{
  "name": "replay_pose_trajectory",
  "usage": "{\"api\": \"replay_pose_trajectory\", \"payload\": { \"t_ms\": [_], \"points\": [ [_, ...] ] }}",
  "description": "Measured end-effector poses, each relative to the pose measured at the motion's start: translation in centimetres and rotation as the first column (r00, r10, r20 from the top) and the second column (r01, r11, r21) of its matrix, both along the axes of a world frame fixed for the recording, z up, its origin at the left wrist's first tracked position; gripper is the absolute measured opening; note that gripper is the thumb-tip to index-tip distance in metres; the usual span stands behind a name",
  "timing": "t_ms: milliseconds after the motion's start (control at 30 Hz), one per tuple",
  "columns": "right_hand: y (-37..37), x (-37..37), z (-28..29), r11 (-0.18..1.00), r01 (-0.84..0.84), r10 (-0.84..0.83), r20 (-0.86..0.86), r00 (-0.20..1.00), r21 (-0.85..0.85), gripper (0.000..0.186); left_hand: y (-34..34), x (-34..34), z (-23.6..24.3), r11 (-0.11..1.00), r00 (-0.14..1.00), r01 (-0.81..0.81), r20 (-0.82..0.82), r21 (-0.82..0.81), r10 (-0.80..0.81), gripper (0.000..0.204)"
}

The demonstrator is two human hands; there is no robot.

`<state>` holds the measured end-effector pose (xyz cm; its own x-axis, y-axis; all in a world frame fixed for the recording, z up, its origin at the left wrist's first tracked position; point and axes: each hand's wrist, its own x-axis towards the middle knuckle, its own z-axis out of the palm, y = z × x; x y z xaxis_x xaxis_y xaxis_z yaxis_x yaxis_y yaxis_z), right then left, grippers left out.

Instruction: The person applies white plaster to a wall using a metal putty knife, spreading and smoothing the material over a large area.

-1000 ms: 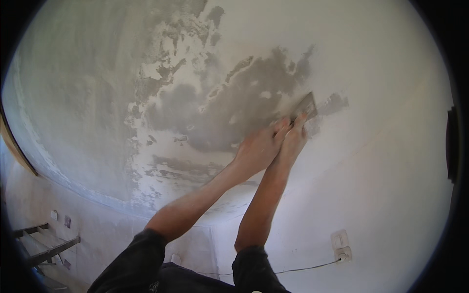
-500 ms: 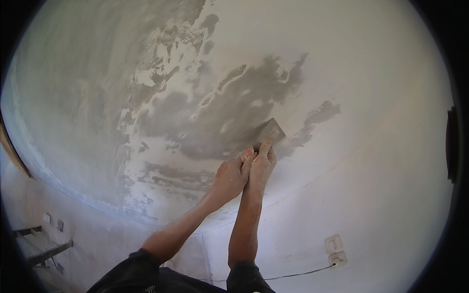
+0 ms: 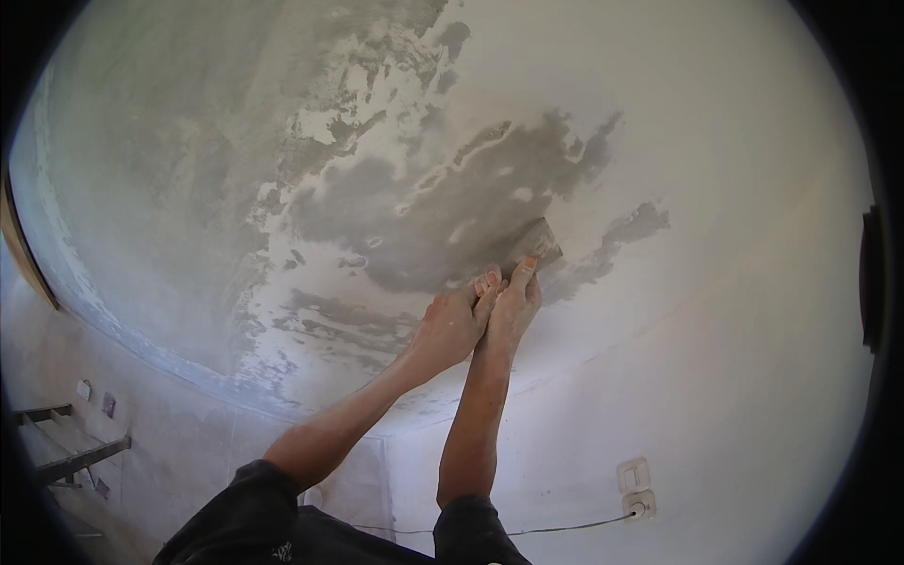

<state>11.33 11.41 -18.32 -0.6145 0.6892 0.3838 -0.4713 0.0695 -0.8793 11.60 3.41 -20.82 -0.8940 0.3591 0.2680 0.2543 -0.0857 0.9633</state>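
Observation:
Both of my arms reach up to the plastered ceiling (image 3: 734,141), which has grey damp-looking patches among paler areas. My right hand (image 3: 513,306) is closed around a putty knife (image 3: 539,243), its thumb lying along the flat metal blade. The blade rests against the ceiling at the lower right side of a large grey patch (image 3: 452,207). Pressed up beside it, my left hand (image 3: 452,325) is closed too, its fingertips at the base of the blade. The knife's handle is hidden by the hands. Pale, dusty residue coats the fingers.
At the lower left stands a dark-framed ladder (image 3: 85,457), near small wall boxes (image 3: 108,405). A white socket and switch (image 3: 636,490) sit on the wall at the lower right, with a cable (image 3: 565,529) running leftward from it. A wooden edge (image 3: 26,254) shows at far left.
The view has shifted a little, so the ceiling patches sit further right in the picture. The putty knife and both hands have moved slightly leftward against the grey patch; the grip looks the same.

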Motion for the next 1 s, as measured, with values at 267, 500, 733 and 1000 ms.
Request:
{"api": "replay_pose_trajectory", "payload": {
  "t_ms": [267,500,733,1000],
  "points": [
    [-1.6,1.0,-1.6,0.994,-0.098,0.099,0.024,0.995,-0.037,0.039,-1.3,0.8,-2.6,0.996,0.999,-0.014,-0.035,-0.084,0.011,0.052],
    [0.2,-0.7,4.9,0.998,-0.056,0.055,-0.127,0.99,-0.008,0.043,0.0,-0.9,3.9,1.0,0.985,-0.001,-0.171,0.012,0.003,0.052],
    [1.3,0.6,-0.6,0.971,0.081,-0.088,0.019,0.996,0.227,0.043,0.0,0.4,-0.7,0.997,0.995,0.021,-0.101,-0.069,-0.028,0.048],
    [0.0,-0.6,3.5,0.996,-0.077,0.072,-0.101,0.992,-0.042,0.042,-0.7,-1.2,3.2,0.993,0.993,0.068,-0.087,-0.098,-0.077,0.047]
  ]
}}
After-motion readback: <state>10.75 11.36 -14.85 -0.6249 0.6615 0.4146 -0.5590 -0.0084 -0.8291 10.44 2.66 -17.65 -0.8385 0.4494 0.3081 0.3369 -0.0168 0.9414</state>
